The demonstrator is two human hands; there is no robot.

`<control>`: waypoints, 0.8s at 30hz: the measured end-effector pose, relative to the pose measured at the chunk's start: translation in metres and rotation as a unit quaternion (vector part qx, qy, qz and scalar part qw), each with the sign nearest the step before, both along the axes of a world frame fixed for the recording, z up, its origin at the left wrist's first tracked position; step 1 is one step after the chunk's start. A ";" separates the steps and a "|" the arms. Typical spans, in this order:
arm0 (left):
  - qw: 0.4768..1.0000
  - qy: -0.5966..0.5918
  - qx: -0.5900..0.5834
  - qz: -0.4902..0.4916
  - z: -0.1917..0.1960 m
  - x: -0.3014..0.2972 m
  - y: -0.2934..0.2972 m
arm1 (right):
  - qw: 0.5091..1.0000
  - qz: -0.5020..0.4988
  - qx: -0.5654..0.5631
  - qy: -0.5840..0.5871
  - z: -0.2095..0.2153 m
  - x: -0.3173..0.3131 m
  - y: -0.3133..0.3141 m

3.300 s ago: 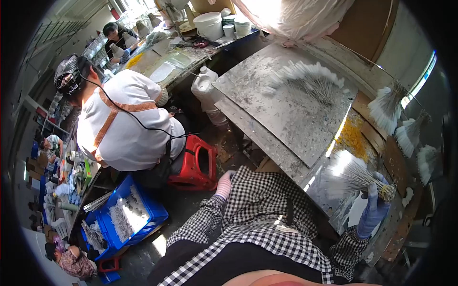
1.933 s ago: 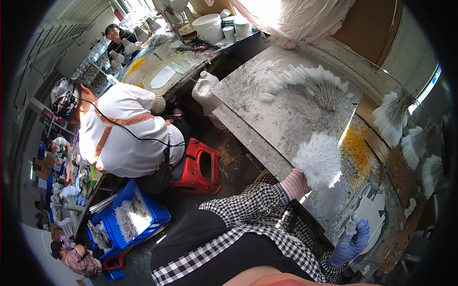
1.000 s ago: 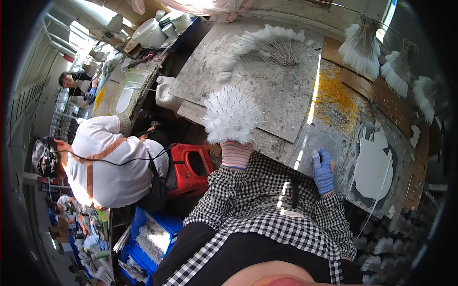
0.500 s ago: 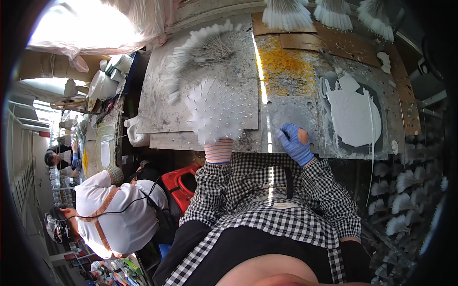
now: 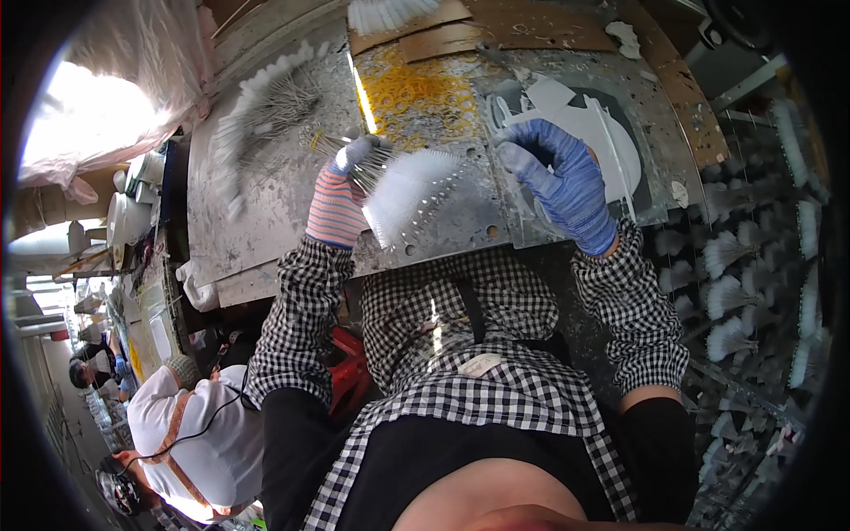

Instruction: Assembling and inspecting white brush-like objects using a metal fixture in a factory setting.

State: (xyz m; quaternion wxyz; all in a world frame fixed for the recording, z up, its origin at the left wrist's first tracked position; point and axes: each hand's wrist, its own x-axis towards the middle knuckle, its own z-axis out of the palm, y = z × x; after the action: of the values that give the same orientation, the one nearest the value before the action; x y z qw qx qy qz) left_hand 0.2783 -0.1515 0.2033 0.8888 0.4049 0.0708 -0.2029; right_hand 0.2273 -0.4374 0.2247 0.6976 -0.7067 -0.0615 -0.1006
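Observation:
My left hand [image 5: 335,196], in a striped orange-and-white glove, is closed round the thin wire stems of a bundle of white-bristled brushes [image 5: 414,188]. The bristles fan out to the right, with small white blobs at the brush ends. My right hand [image 5: 567,181], in a blue glove, hovers over the near left part of a layer of white paste [image 5: 620,142]. Its thumb and fingers are bent together at the tips; whatever may be between them cannot be made out. A curved row of similar white brushes [image 5: 243,124] lies farther left on the table.
Many yellow rings [image 5: 416,93] cover the table's middle. Cardboard strips [image 5: 452,40] lie at the far edge. Racks of white brush fans [image 5: 730,274] stand at my right. A red stool [image 5: 350,372] and a person in white [image 5: 199,434] are at my left.
The brush bundle has tipped from bristles facing up to stems showing and bristles pointing right. My right hand has moved forward over the paste. The view has shifted right.

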 end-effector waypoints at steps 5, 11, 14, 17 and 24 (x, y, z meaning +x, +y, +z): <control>0.998 -0.015 -0.062 -0.002 0.016 0.015 -0.050 | 0.978 0.045 -0.197 -0.056 0.022 0.000 -0.021; 0.975 -0.125 -0.092 -0.159 0.010 0.045 -0.074 | 0.923 0.142 -0.321 -0.157 0.010 0.015 -0.022; 0.959 -0.171 -0.095 -0.206 0.006 0.058 -0.077 | 0.910 0.137 -0.349 -0.179 0.002 0.021 -0.022; 0.959 -0.183 -0.060 -0.207 0.013 0.062 -0.087 | 0.900 0.112 -0.364 -0.211 -0.008 0.024 -0.024; 0.951 -0.195 -0.061 -0.231 0.015 0.070 -0.098 | 0.880 0.106 -0.431 -0.172 -0.017 0.024 -0.034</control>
State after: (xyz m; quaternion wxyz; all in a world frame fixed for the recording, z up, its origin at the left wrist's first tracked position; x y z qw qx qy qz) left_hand 0.3481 -0.2500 0.2185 0.8374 0.3866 -0.2117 -0.3233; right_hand 0.2509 -0.4717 0.2077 0.3095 -0.8982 -0.2922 -0.1097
